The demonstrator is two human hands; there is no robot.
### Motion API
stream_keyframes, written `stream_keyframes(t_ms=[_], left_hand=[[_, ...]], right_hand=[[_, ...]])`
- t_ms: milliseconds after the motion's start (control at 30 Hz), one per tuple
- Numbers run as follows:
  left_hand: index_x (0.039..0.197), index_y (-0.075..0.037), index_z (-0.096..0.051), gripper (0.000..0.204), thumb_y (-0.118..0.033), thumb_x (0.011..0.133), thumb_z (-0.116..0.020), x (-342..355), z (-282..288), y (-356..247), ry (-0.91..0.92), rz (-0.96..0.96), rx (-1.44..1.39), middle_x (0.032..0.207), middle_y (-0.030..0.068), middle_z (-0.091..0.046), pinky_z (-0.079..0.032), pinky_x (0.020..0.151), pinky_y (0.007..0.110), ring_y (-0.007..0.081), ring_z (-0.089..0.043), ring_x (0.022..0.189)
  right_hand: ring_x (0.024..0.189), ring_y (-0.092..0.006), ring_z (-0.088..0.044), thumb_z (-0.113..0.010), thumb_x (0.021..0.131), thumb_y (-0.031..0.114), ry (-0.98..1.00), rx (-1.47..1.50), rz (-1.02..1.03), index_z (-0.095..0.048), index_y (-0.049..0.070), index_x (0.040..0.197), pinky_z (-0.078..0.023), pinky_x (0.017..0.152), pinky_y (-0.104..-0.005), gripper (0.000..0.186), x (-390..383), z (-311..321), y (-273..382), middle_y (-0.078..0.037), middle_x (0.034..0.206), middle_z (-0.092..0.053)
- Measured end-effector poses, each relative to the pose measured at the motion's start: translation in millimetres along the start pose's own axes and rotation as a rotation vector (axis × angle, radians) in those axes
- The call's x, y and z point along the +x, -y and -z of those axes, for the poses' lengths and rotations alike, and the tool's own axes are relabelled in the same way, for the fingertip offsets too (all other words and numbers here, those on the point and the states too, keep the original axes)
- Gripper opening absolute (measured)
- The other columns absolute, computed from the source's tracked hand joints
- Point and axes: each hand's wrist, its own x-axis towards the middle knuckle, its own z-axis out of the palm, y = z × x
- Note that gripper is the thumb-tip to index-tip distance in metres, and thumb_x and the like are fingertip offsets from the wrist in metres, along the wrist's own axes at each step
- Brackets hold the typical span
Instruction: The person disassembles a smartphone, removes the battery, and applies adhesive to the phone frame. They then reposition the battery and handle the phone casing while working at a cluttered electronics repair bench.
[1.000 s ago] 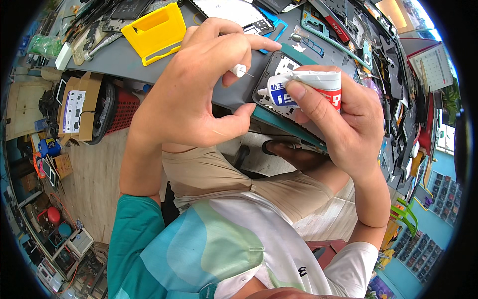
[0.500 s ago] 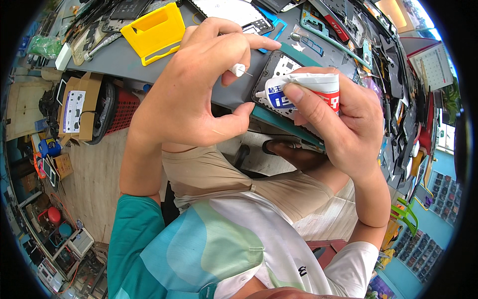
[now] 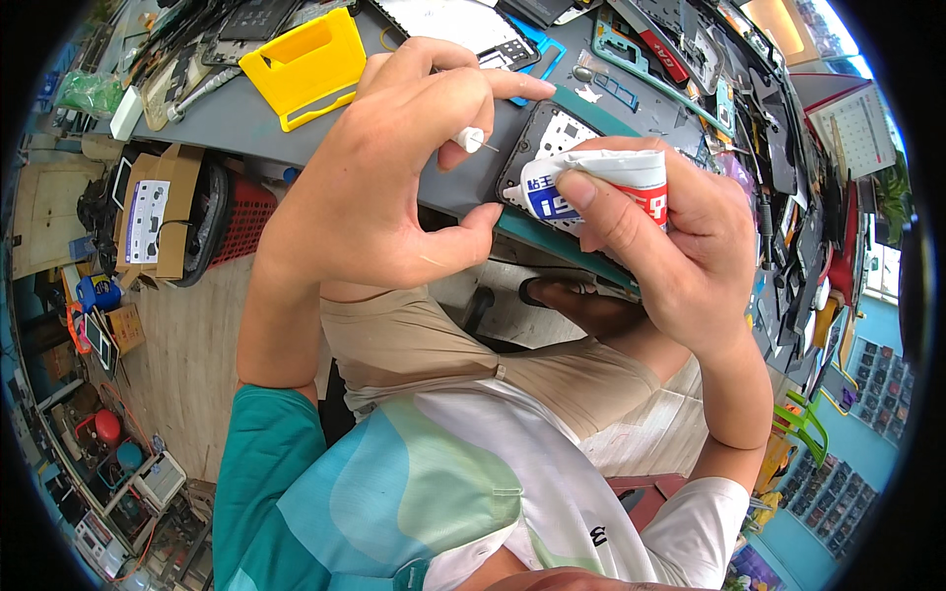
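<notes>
Over dark-rimmed, perforated flat phone frame (image 3: 554,135): white, blue and red squeeze tube (image 3: 591,175), nozzle (image 3: 512,193) pointing left, grasped in right hand (image 3: 685,227). Probably light, soft, easily over-squeezed; best held mid-body, clear of nozzle. Left hand (image 3: 379,187): small white pin-tipped cap (image 3: 471,140) between curled fingers, thumb apart. Under frame, teal mat (image 3: 564,244); farther left, yellow plastic holder (image 3: 305,64).

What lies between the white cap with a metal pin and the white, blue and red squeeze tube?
In the head view, a strip of grey bench, then the edge of a flat, black-rimmed panel.
</notes>
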Motion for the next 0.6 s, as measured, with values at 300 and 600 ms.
stream_keyframes(t_ms=[300, 600], left_hand=[[0.087, -0.010, -0.038, 0.047, -0.001, 0.056, -0.072, 0.1, 0.6, -1.8, 0.000, 0.025, 0.022, 0.133, 0.0211, -0.077, -0.047, 0.101, 0.043, 0.0378, -0.055, 0.107], [0.087, -0.010, -0.038, 0.047, -0.001, 0.056, -0.072, -0.2, 0.3, -4.3, 0.005, 0.065, 0.005, 0.133, 0.0215, -0.077, -0.047, 0.102, 0.044, 0.0382, -0.055, 0.107]], right_hand=[[0.067, -0.0069, -0.067, -0.078, 0.102, 0.013, -0.003, -0.025, 0.026, -0.078, -0.003, 0.112, -0.050, 0.061, -0.0234, 0.019, -0.7, -0.8, -1.5, -0.004, 0.074, -0.072], [0.067, -0.0069, -0.067, -0.078, 0.102, 0.013, -0.003, -0.002, 0.007, -0.079, -0.002, 0.112, -0.050, 0.061, -0.0235, 0.018, -3.6, 0.8, -0.8, -0.003, 0.074, -0.072]])
